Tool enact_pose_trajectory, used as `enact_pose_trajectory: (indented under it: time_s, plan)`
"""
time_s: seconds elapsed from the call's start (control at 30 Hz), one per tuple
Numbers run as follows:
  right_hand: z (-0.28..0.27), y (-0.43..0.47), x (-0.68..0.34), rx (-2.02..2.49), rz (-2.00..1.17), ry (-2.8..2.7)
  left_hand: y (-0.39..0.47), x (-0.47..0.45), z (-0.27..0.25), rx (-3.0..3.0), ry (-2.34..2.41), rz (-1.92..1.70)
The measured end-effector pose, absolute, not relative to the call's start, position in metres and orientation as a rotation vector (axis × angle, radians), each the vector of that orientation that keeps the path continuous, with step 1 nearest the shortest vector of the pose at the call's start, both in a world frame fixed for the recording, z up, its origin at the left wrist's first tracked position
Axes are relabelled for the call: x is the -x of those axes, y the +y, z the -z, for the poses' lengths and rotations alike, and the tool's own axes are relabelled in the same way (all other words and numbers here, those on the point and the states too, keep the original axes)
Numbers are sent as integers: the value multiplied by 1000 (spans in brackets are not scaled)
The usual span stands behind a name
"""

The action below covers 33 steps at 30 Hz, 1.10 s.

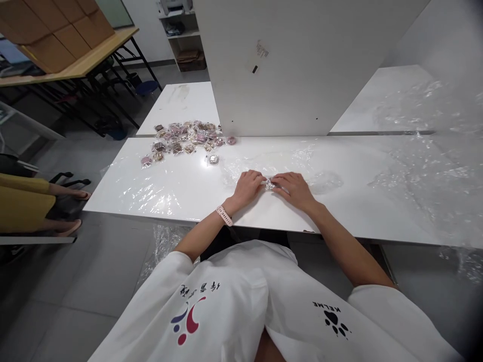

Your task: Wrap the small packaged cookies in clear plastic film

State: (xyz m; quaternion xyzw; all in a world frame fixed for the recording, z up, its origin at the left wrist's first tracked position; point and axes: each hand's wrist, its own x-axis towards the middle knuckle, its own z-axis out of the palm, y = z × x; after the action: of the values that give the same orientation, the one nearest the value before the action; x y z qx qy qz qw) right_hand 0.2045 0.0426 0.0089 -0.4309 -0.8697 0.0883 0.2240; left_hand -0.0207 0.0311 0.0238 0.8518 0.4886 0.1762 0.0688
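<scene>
My left hand [249, 186] and my right hand [295, 191] meet over the white table, fingers curled in and pinching from either side. Between the fingertips is a bunched bit of clear plastic film [269, 184]; whether something lies inside it is hard to make out. More of the thin film [290, 158] spreads flat behind and beside the hands. To the left of them, a pile of small round pieces [183, 136], pink and brown, sits in clear wrapping. One wrapped round piece [214, 159] lies apart, closer to my left hand.
A tall white panel [279, 65] rises behind the white table [181, 196]. Crumpled clear film [433, 171] covers the right end, and more film [166, 246] hangs below the front edge. Cardboard boxes [64, 35] stand on a wooden table. A person's legs [64, 193] show at far left.
</scene>
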Motion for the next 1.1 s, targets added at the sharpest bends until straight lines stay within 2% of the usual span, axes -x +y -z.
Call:
enact_pose_trajectory:
  time_s: [0.2, 0.4, 0.5, 0.7, 0.77, 0.9, 1.0, 1.1]
  plan:
    - [1, 28, -207, 1178, -273, -2407, 25, 28, -17, -2599, 1353, -396]
    - [-11, 30, -202, 1202, -281, -2385, 31, 35, -32, -2472, 1334, -435]
    - [-22, 42, -202, 1294, -410, -2344, 40, 37, -42, -2359, 1411, -398]
    - [-35, 99, -206, 1476, -877, -2308, 83, 39, -40, -2327, 1631, -167]
    - [-36, 111, -204, 1607, -780, -2304, 93, 39, -40, -2417, 1694, -176]
    - [-34, 94, -190, 1440, -196, -2285, 69, 35, -46, -2491, 1746, -560]
    - [-24, 58, -173, 1210, -156, -2367, 12, 33, -49, -1985, 1675, -912]
    - [-5, 33, -159, 1148, -215, -2477, -41, 38, -45, -1207, 1364, -968]
